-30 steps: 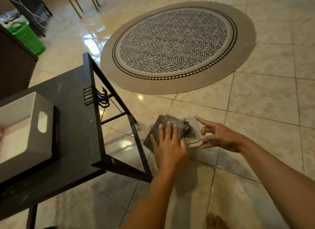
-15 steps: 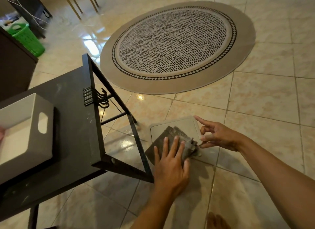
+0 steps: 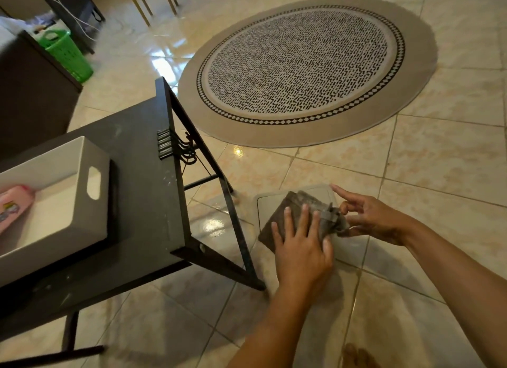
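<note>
Tiled floor point(image 3: 439, 175) below, black table point(image 3: 142, 192) off beyond left hand point(image 3: 301, 249). Risk: lid point(image 3: 318, 192) is held in air only by right hand point(image 3: 370, 219) pinching its edge, so hard wiping push could tip it loose onto tile. Cloth point(image 3: 295, 200) may bunch, slide off. Left hand flat, fingers straight, pressing cloth — cloth under its fingertips, lid beneath, jutting just past them.

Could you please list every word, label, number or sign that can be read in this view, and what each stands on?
No text can be read anywhere.
On the pink pack in the white bin: a coloured print, too blurred to read.
On the grey pouch under the left hand: no lettering shows.
</note>
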The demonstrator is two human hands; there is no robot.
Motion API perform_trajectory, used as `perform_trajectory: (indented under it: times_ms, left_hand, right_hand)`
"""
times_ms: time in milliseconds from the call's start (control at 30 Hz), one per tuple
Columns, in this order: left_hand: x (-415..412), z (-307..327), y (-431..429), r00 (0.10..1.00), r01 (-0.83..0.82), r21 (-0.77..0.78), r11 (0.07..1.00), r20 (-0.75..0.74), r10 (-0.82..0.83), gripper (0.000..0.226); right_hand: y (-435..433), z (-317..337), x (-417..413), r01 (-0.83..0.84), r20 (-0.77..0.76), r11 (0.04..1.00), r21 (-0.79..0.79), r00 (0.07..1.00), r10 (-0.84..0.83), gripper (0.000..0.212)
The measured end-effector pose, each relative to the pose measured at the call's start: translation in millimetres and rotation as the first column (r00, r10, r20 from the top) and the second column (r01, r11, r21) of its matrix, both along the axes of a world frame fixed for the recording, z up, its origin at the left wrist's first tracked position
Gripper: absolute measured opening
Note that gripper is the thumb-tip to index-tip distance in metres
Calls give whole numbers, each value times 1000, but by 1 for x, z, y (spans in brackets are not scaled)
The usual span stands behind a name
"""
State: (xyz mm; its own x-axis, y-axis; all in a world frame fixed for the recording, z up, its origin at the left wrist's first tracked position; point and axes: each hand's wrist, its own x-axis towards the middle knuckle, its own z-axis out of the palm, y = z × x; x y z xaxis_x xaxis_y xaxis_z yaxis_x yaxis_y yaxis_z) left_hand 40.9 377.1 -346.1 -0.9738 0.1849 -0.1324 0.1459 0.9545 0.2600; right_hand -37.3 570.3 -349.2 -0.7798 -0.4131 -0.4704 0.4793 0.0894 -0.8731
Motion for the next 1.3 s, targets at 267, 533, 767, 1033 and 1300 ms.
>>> perform_trajectory:
  times_ms: [267, 533, 767, 1033, 1300]
  left_hand:
    - [7, 5, -22, 971, -236, 76, 969, -16, 238, 63]
    - [-37, 3, -43, 965, -260, 15, 965, -25, 261, 66]
    - [1, 3, -14, 999, 45, 72, 996, -35, -42, 61]
    - [-60, 4, 8, 993, 120, 0, 993, -5, -120, 59]
    - [-9, -2, -28, 991, -130, 11, 991, -42, 130, 66]
  right_hand:
    - [-2, 0, -2, 19, 7, 1000, -20, 1000, -19, 84]
    - [-3, 4, 1, 38, 20, 999, -26, 999, -38, 85]
    - [-3, 2, -3, 12, -1, 1000, -3, 1000, -12, 82]
    - [-6, 5, -1, 53, 10, 998, -37, 999, -53, 58]
    - [-1, -3, -2, 38, 14, 998, -51, 999, -38, 83]
